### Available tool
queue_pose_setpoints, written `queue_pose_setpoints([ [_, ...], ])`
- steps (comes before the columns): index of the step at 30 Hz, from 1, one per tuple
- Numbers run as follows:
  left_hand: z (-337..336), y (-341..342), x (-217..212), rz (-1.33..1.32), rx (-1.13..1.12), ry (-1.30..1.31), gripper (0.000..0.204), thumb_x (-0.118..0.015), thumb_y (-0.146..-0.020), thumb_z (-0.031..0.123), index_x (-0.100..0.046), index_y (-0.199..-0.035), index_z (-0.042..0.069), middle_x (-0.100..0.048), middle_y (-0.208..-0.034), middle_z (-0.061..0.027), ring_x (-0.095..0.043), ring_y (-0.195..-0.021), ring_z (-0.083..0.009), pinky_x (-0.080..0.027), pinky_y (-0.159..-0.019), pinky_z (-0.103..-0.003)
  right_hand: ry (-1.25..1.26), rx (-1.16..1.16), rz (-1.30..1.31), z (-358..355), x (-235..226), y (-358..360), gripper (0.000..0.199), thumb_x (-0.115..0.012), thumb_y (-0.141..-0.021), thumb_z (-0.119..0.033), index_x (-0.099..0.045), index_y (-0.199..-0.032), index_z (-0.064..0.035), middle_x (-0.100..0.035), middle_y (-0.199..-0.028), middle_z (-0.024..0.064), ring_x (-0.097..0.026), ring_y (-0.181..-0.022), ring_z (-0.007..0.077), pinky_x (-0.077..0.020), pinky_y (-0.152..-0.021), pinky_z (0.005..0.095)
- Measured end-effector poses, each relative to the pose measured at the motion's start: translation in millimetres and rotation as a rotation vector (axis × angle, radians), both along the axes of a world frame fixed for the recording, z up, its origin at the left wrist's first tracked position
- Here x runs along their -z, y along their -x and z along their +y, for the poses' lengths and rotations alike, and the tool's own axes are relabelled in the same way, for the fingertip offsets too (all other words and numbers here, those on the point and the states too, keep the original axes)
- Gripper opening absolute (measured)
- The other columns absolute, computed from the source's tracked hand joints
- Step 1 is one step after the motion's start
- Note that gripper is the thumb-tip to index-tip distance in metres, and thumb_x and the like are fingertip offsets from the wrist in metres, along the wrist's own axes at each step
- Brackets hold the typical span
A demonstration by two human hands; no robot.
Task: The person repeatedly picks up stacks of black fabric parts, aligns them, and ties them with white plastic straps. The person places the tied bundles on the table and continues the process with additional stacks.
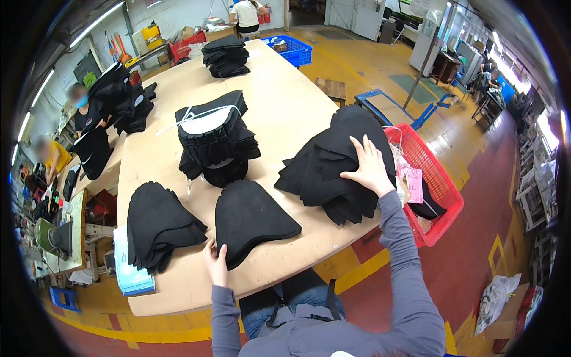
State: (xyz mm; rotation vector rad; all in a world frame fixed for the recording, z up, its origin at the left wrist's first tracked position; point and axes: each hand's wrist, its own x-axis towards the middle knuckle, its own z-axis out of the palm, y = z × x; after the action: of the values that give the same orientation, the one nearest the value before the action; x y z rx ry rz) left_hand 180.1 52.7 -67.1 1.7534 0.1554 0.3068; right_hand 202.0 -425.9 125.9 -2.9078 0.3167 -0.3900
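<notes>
A: Where are our hands rn?

B: Left hand (215, 263) sits at the near edge of the worktop (285, 107), fingers loosely curled, touching the lower edge of the middle stack of black felt pieces (250, 220). We can't tell if it's actually pinching a piece or just resting on it.

A: And the right?

B: Right hand (369, 168) is flat w/ fingers spread wide, pressed on top of the big heap of black pieces (333, 166) at the worktop's right edge. Open palm, nothing clamped in the grip.

A: What else is close by?

B: Left of the middle stack we've got another fanned stack of black pieces (157, 223), and just beside it, at the worktop edge, a light blue flat bundle (132, 271). Behind those, a tall stack tied w/ white string (214, 134), a pale cutout on top. Farther back, one more dark stack (226, 55).

A: Off the worktop?

B: Red plastic basket (440, 190) just right of the heap, pink item inside it. Blue crate (291, 50) at the far end. A blue trolley frame (404, 110) on the yellow floor. Other ppl are working at the left side and one stands at the far end, well apart from us.
</notes>
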Motion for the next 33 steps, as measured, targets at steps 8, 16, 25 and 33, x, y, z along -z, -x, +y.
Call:
queue_pose_setpoints([
  [8,-21.0,73.2,-71.4,-0.172,0.156,-0.48,0.028,-0.067,-0.086,0.009,-0.065,-0.113,0.006,-0.064,-0.116,-0.0081,-0.057,-0.114,-0.0244,-0.042,-0.101,-0.041,0.42,-0.139,-0.229,-26.5,13.1,-22.2,0.078,-0.07,-0.065,-0.011,-0.044,-0.139,-0.0077,-0.06,-0.124,0.0219,-0.064,-0.105,0.0308,-0.0571,-0.077,0.0388],
  [16,-91.6,-13.2,-46.0,-0.473,0.489,-1.188,0.063,-0.068,-0.078,0.011,-0.054,-0.137,0.031,-0.048,-0.145,-0.0001,-0.043,-0.135,-0.0233,-0.027,-0.113,-0.057,0.412,-0.027,-0.297,-17.1,-6.9,-39.7,0.055,-0.06,-0.076,0.001,-0.057,-0.13,-0.0077,-0.065,-0.088,0.0125,-0.068,-0.073,0.0283,-0.0563,-0.064,0.0378],
  [25,-73.0,-11.2,-104.7,0.505,1.267,1.376,0.101,-0.032,-0.085,0.082,-0.026,-0.153,0.007,-0.049,-0.141,-0.0202,-0.045,-0.134,-0.0279,-0.039,-0.109,-0.044,-0.014,-0.599,-0.233,137.8,-2.6,102.5,0.072,-0.071,-0.074,-0.009,-0.046,-0.142,-0.0029,-0.031,-0.152,0.0232,-0.034,-0.137,0.0455,-0.0364,-0.108,0.0502],
  [33,-50.2,38.8,-60.2,0.411,0.538,0.449,0.061,-0.068,-0.085,0.0,-0.044,-0.141,0.002,-0.057,-0.132,-0.0096,-0.053,-0.121,-0.0192,-0.042,-0.103,-0.033,-0.621,-0.186,0.008,136.9,127.9,96.8,0.079,-0.079,-0.079,-0.031,-0.041,-0.142,-0.0013,-0.037,-0.144,0.0198,-0.035,-0.134,0.0371,-0.0319,-0.11,0.0449],
])
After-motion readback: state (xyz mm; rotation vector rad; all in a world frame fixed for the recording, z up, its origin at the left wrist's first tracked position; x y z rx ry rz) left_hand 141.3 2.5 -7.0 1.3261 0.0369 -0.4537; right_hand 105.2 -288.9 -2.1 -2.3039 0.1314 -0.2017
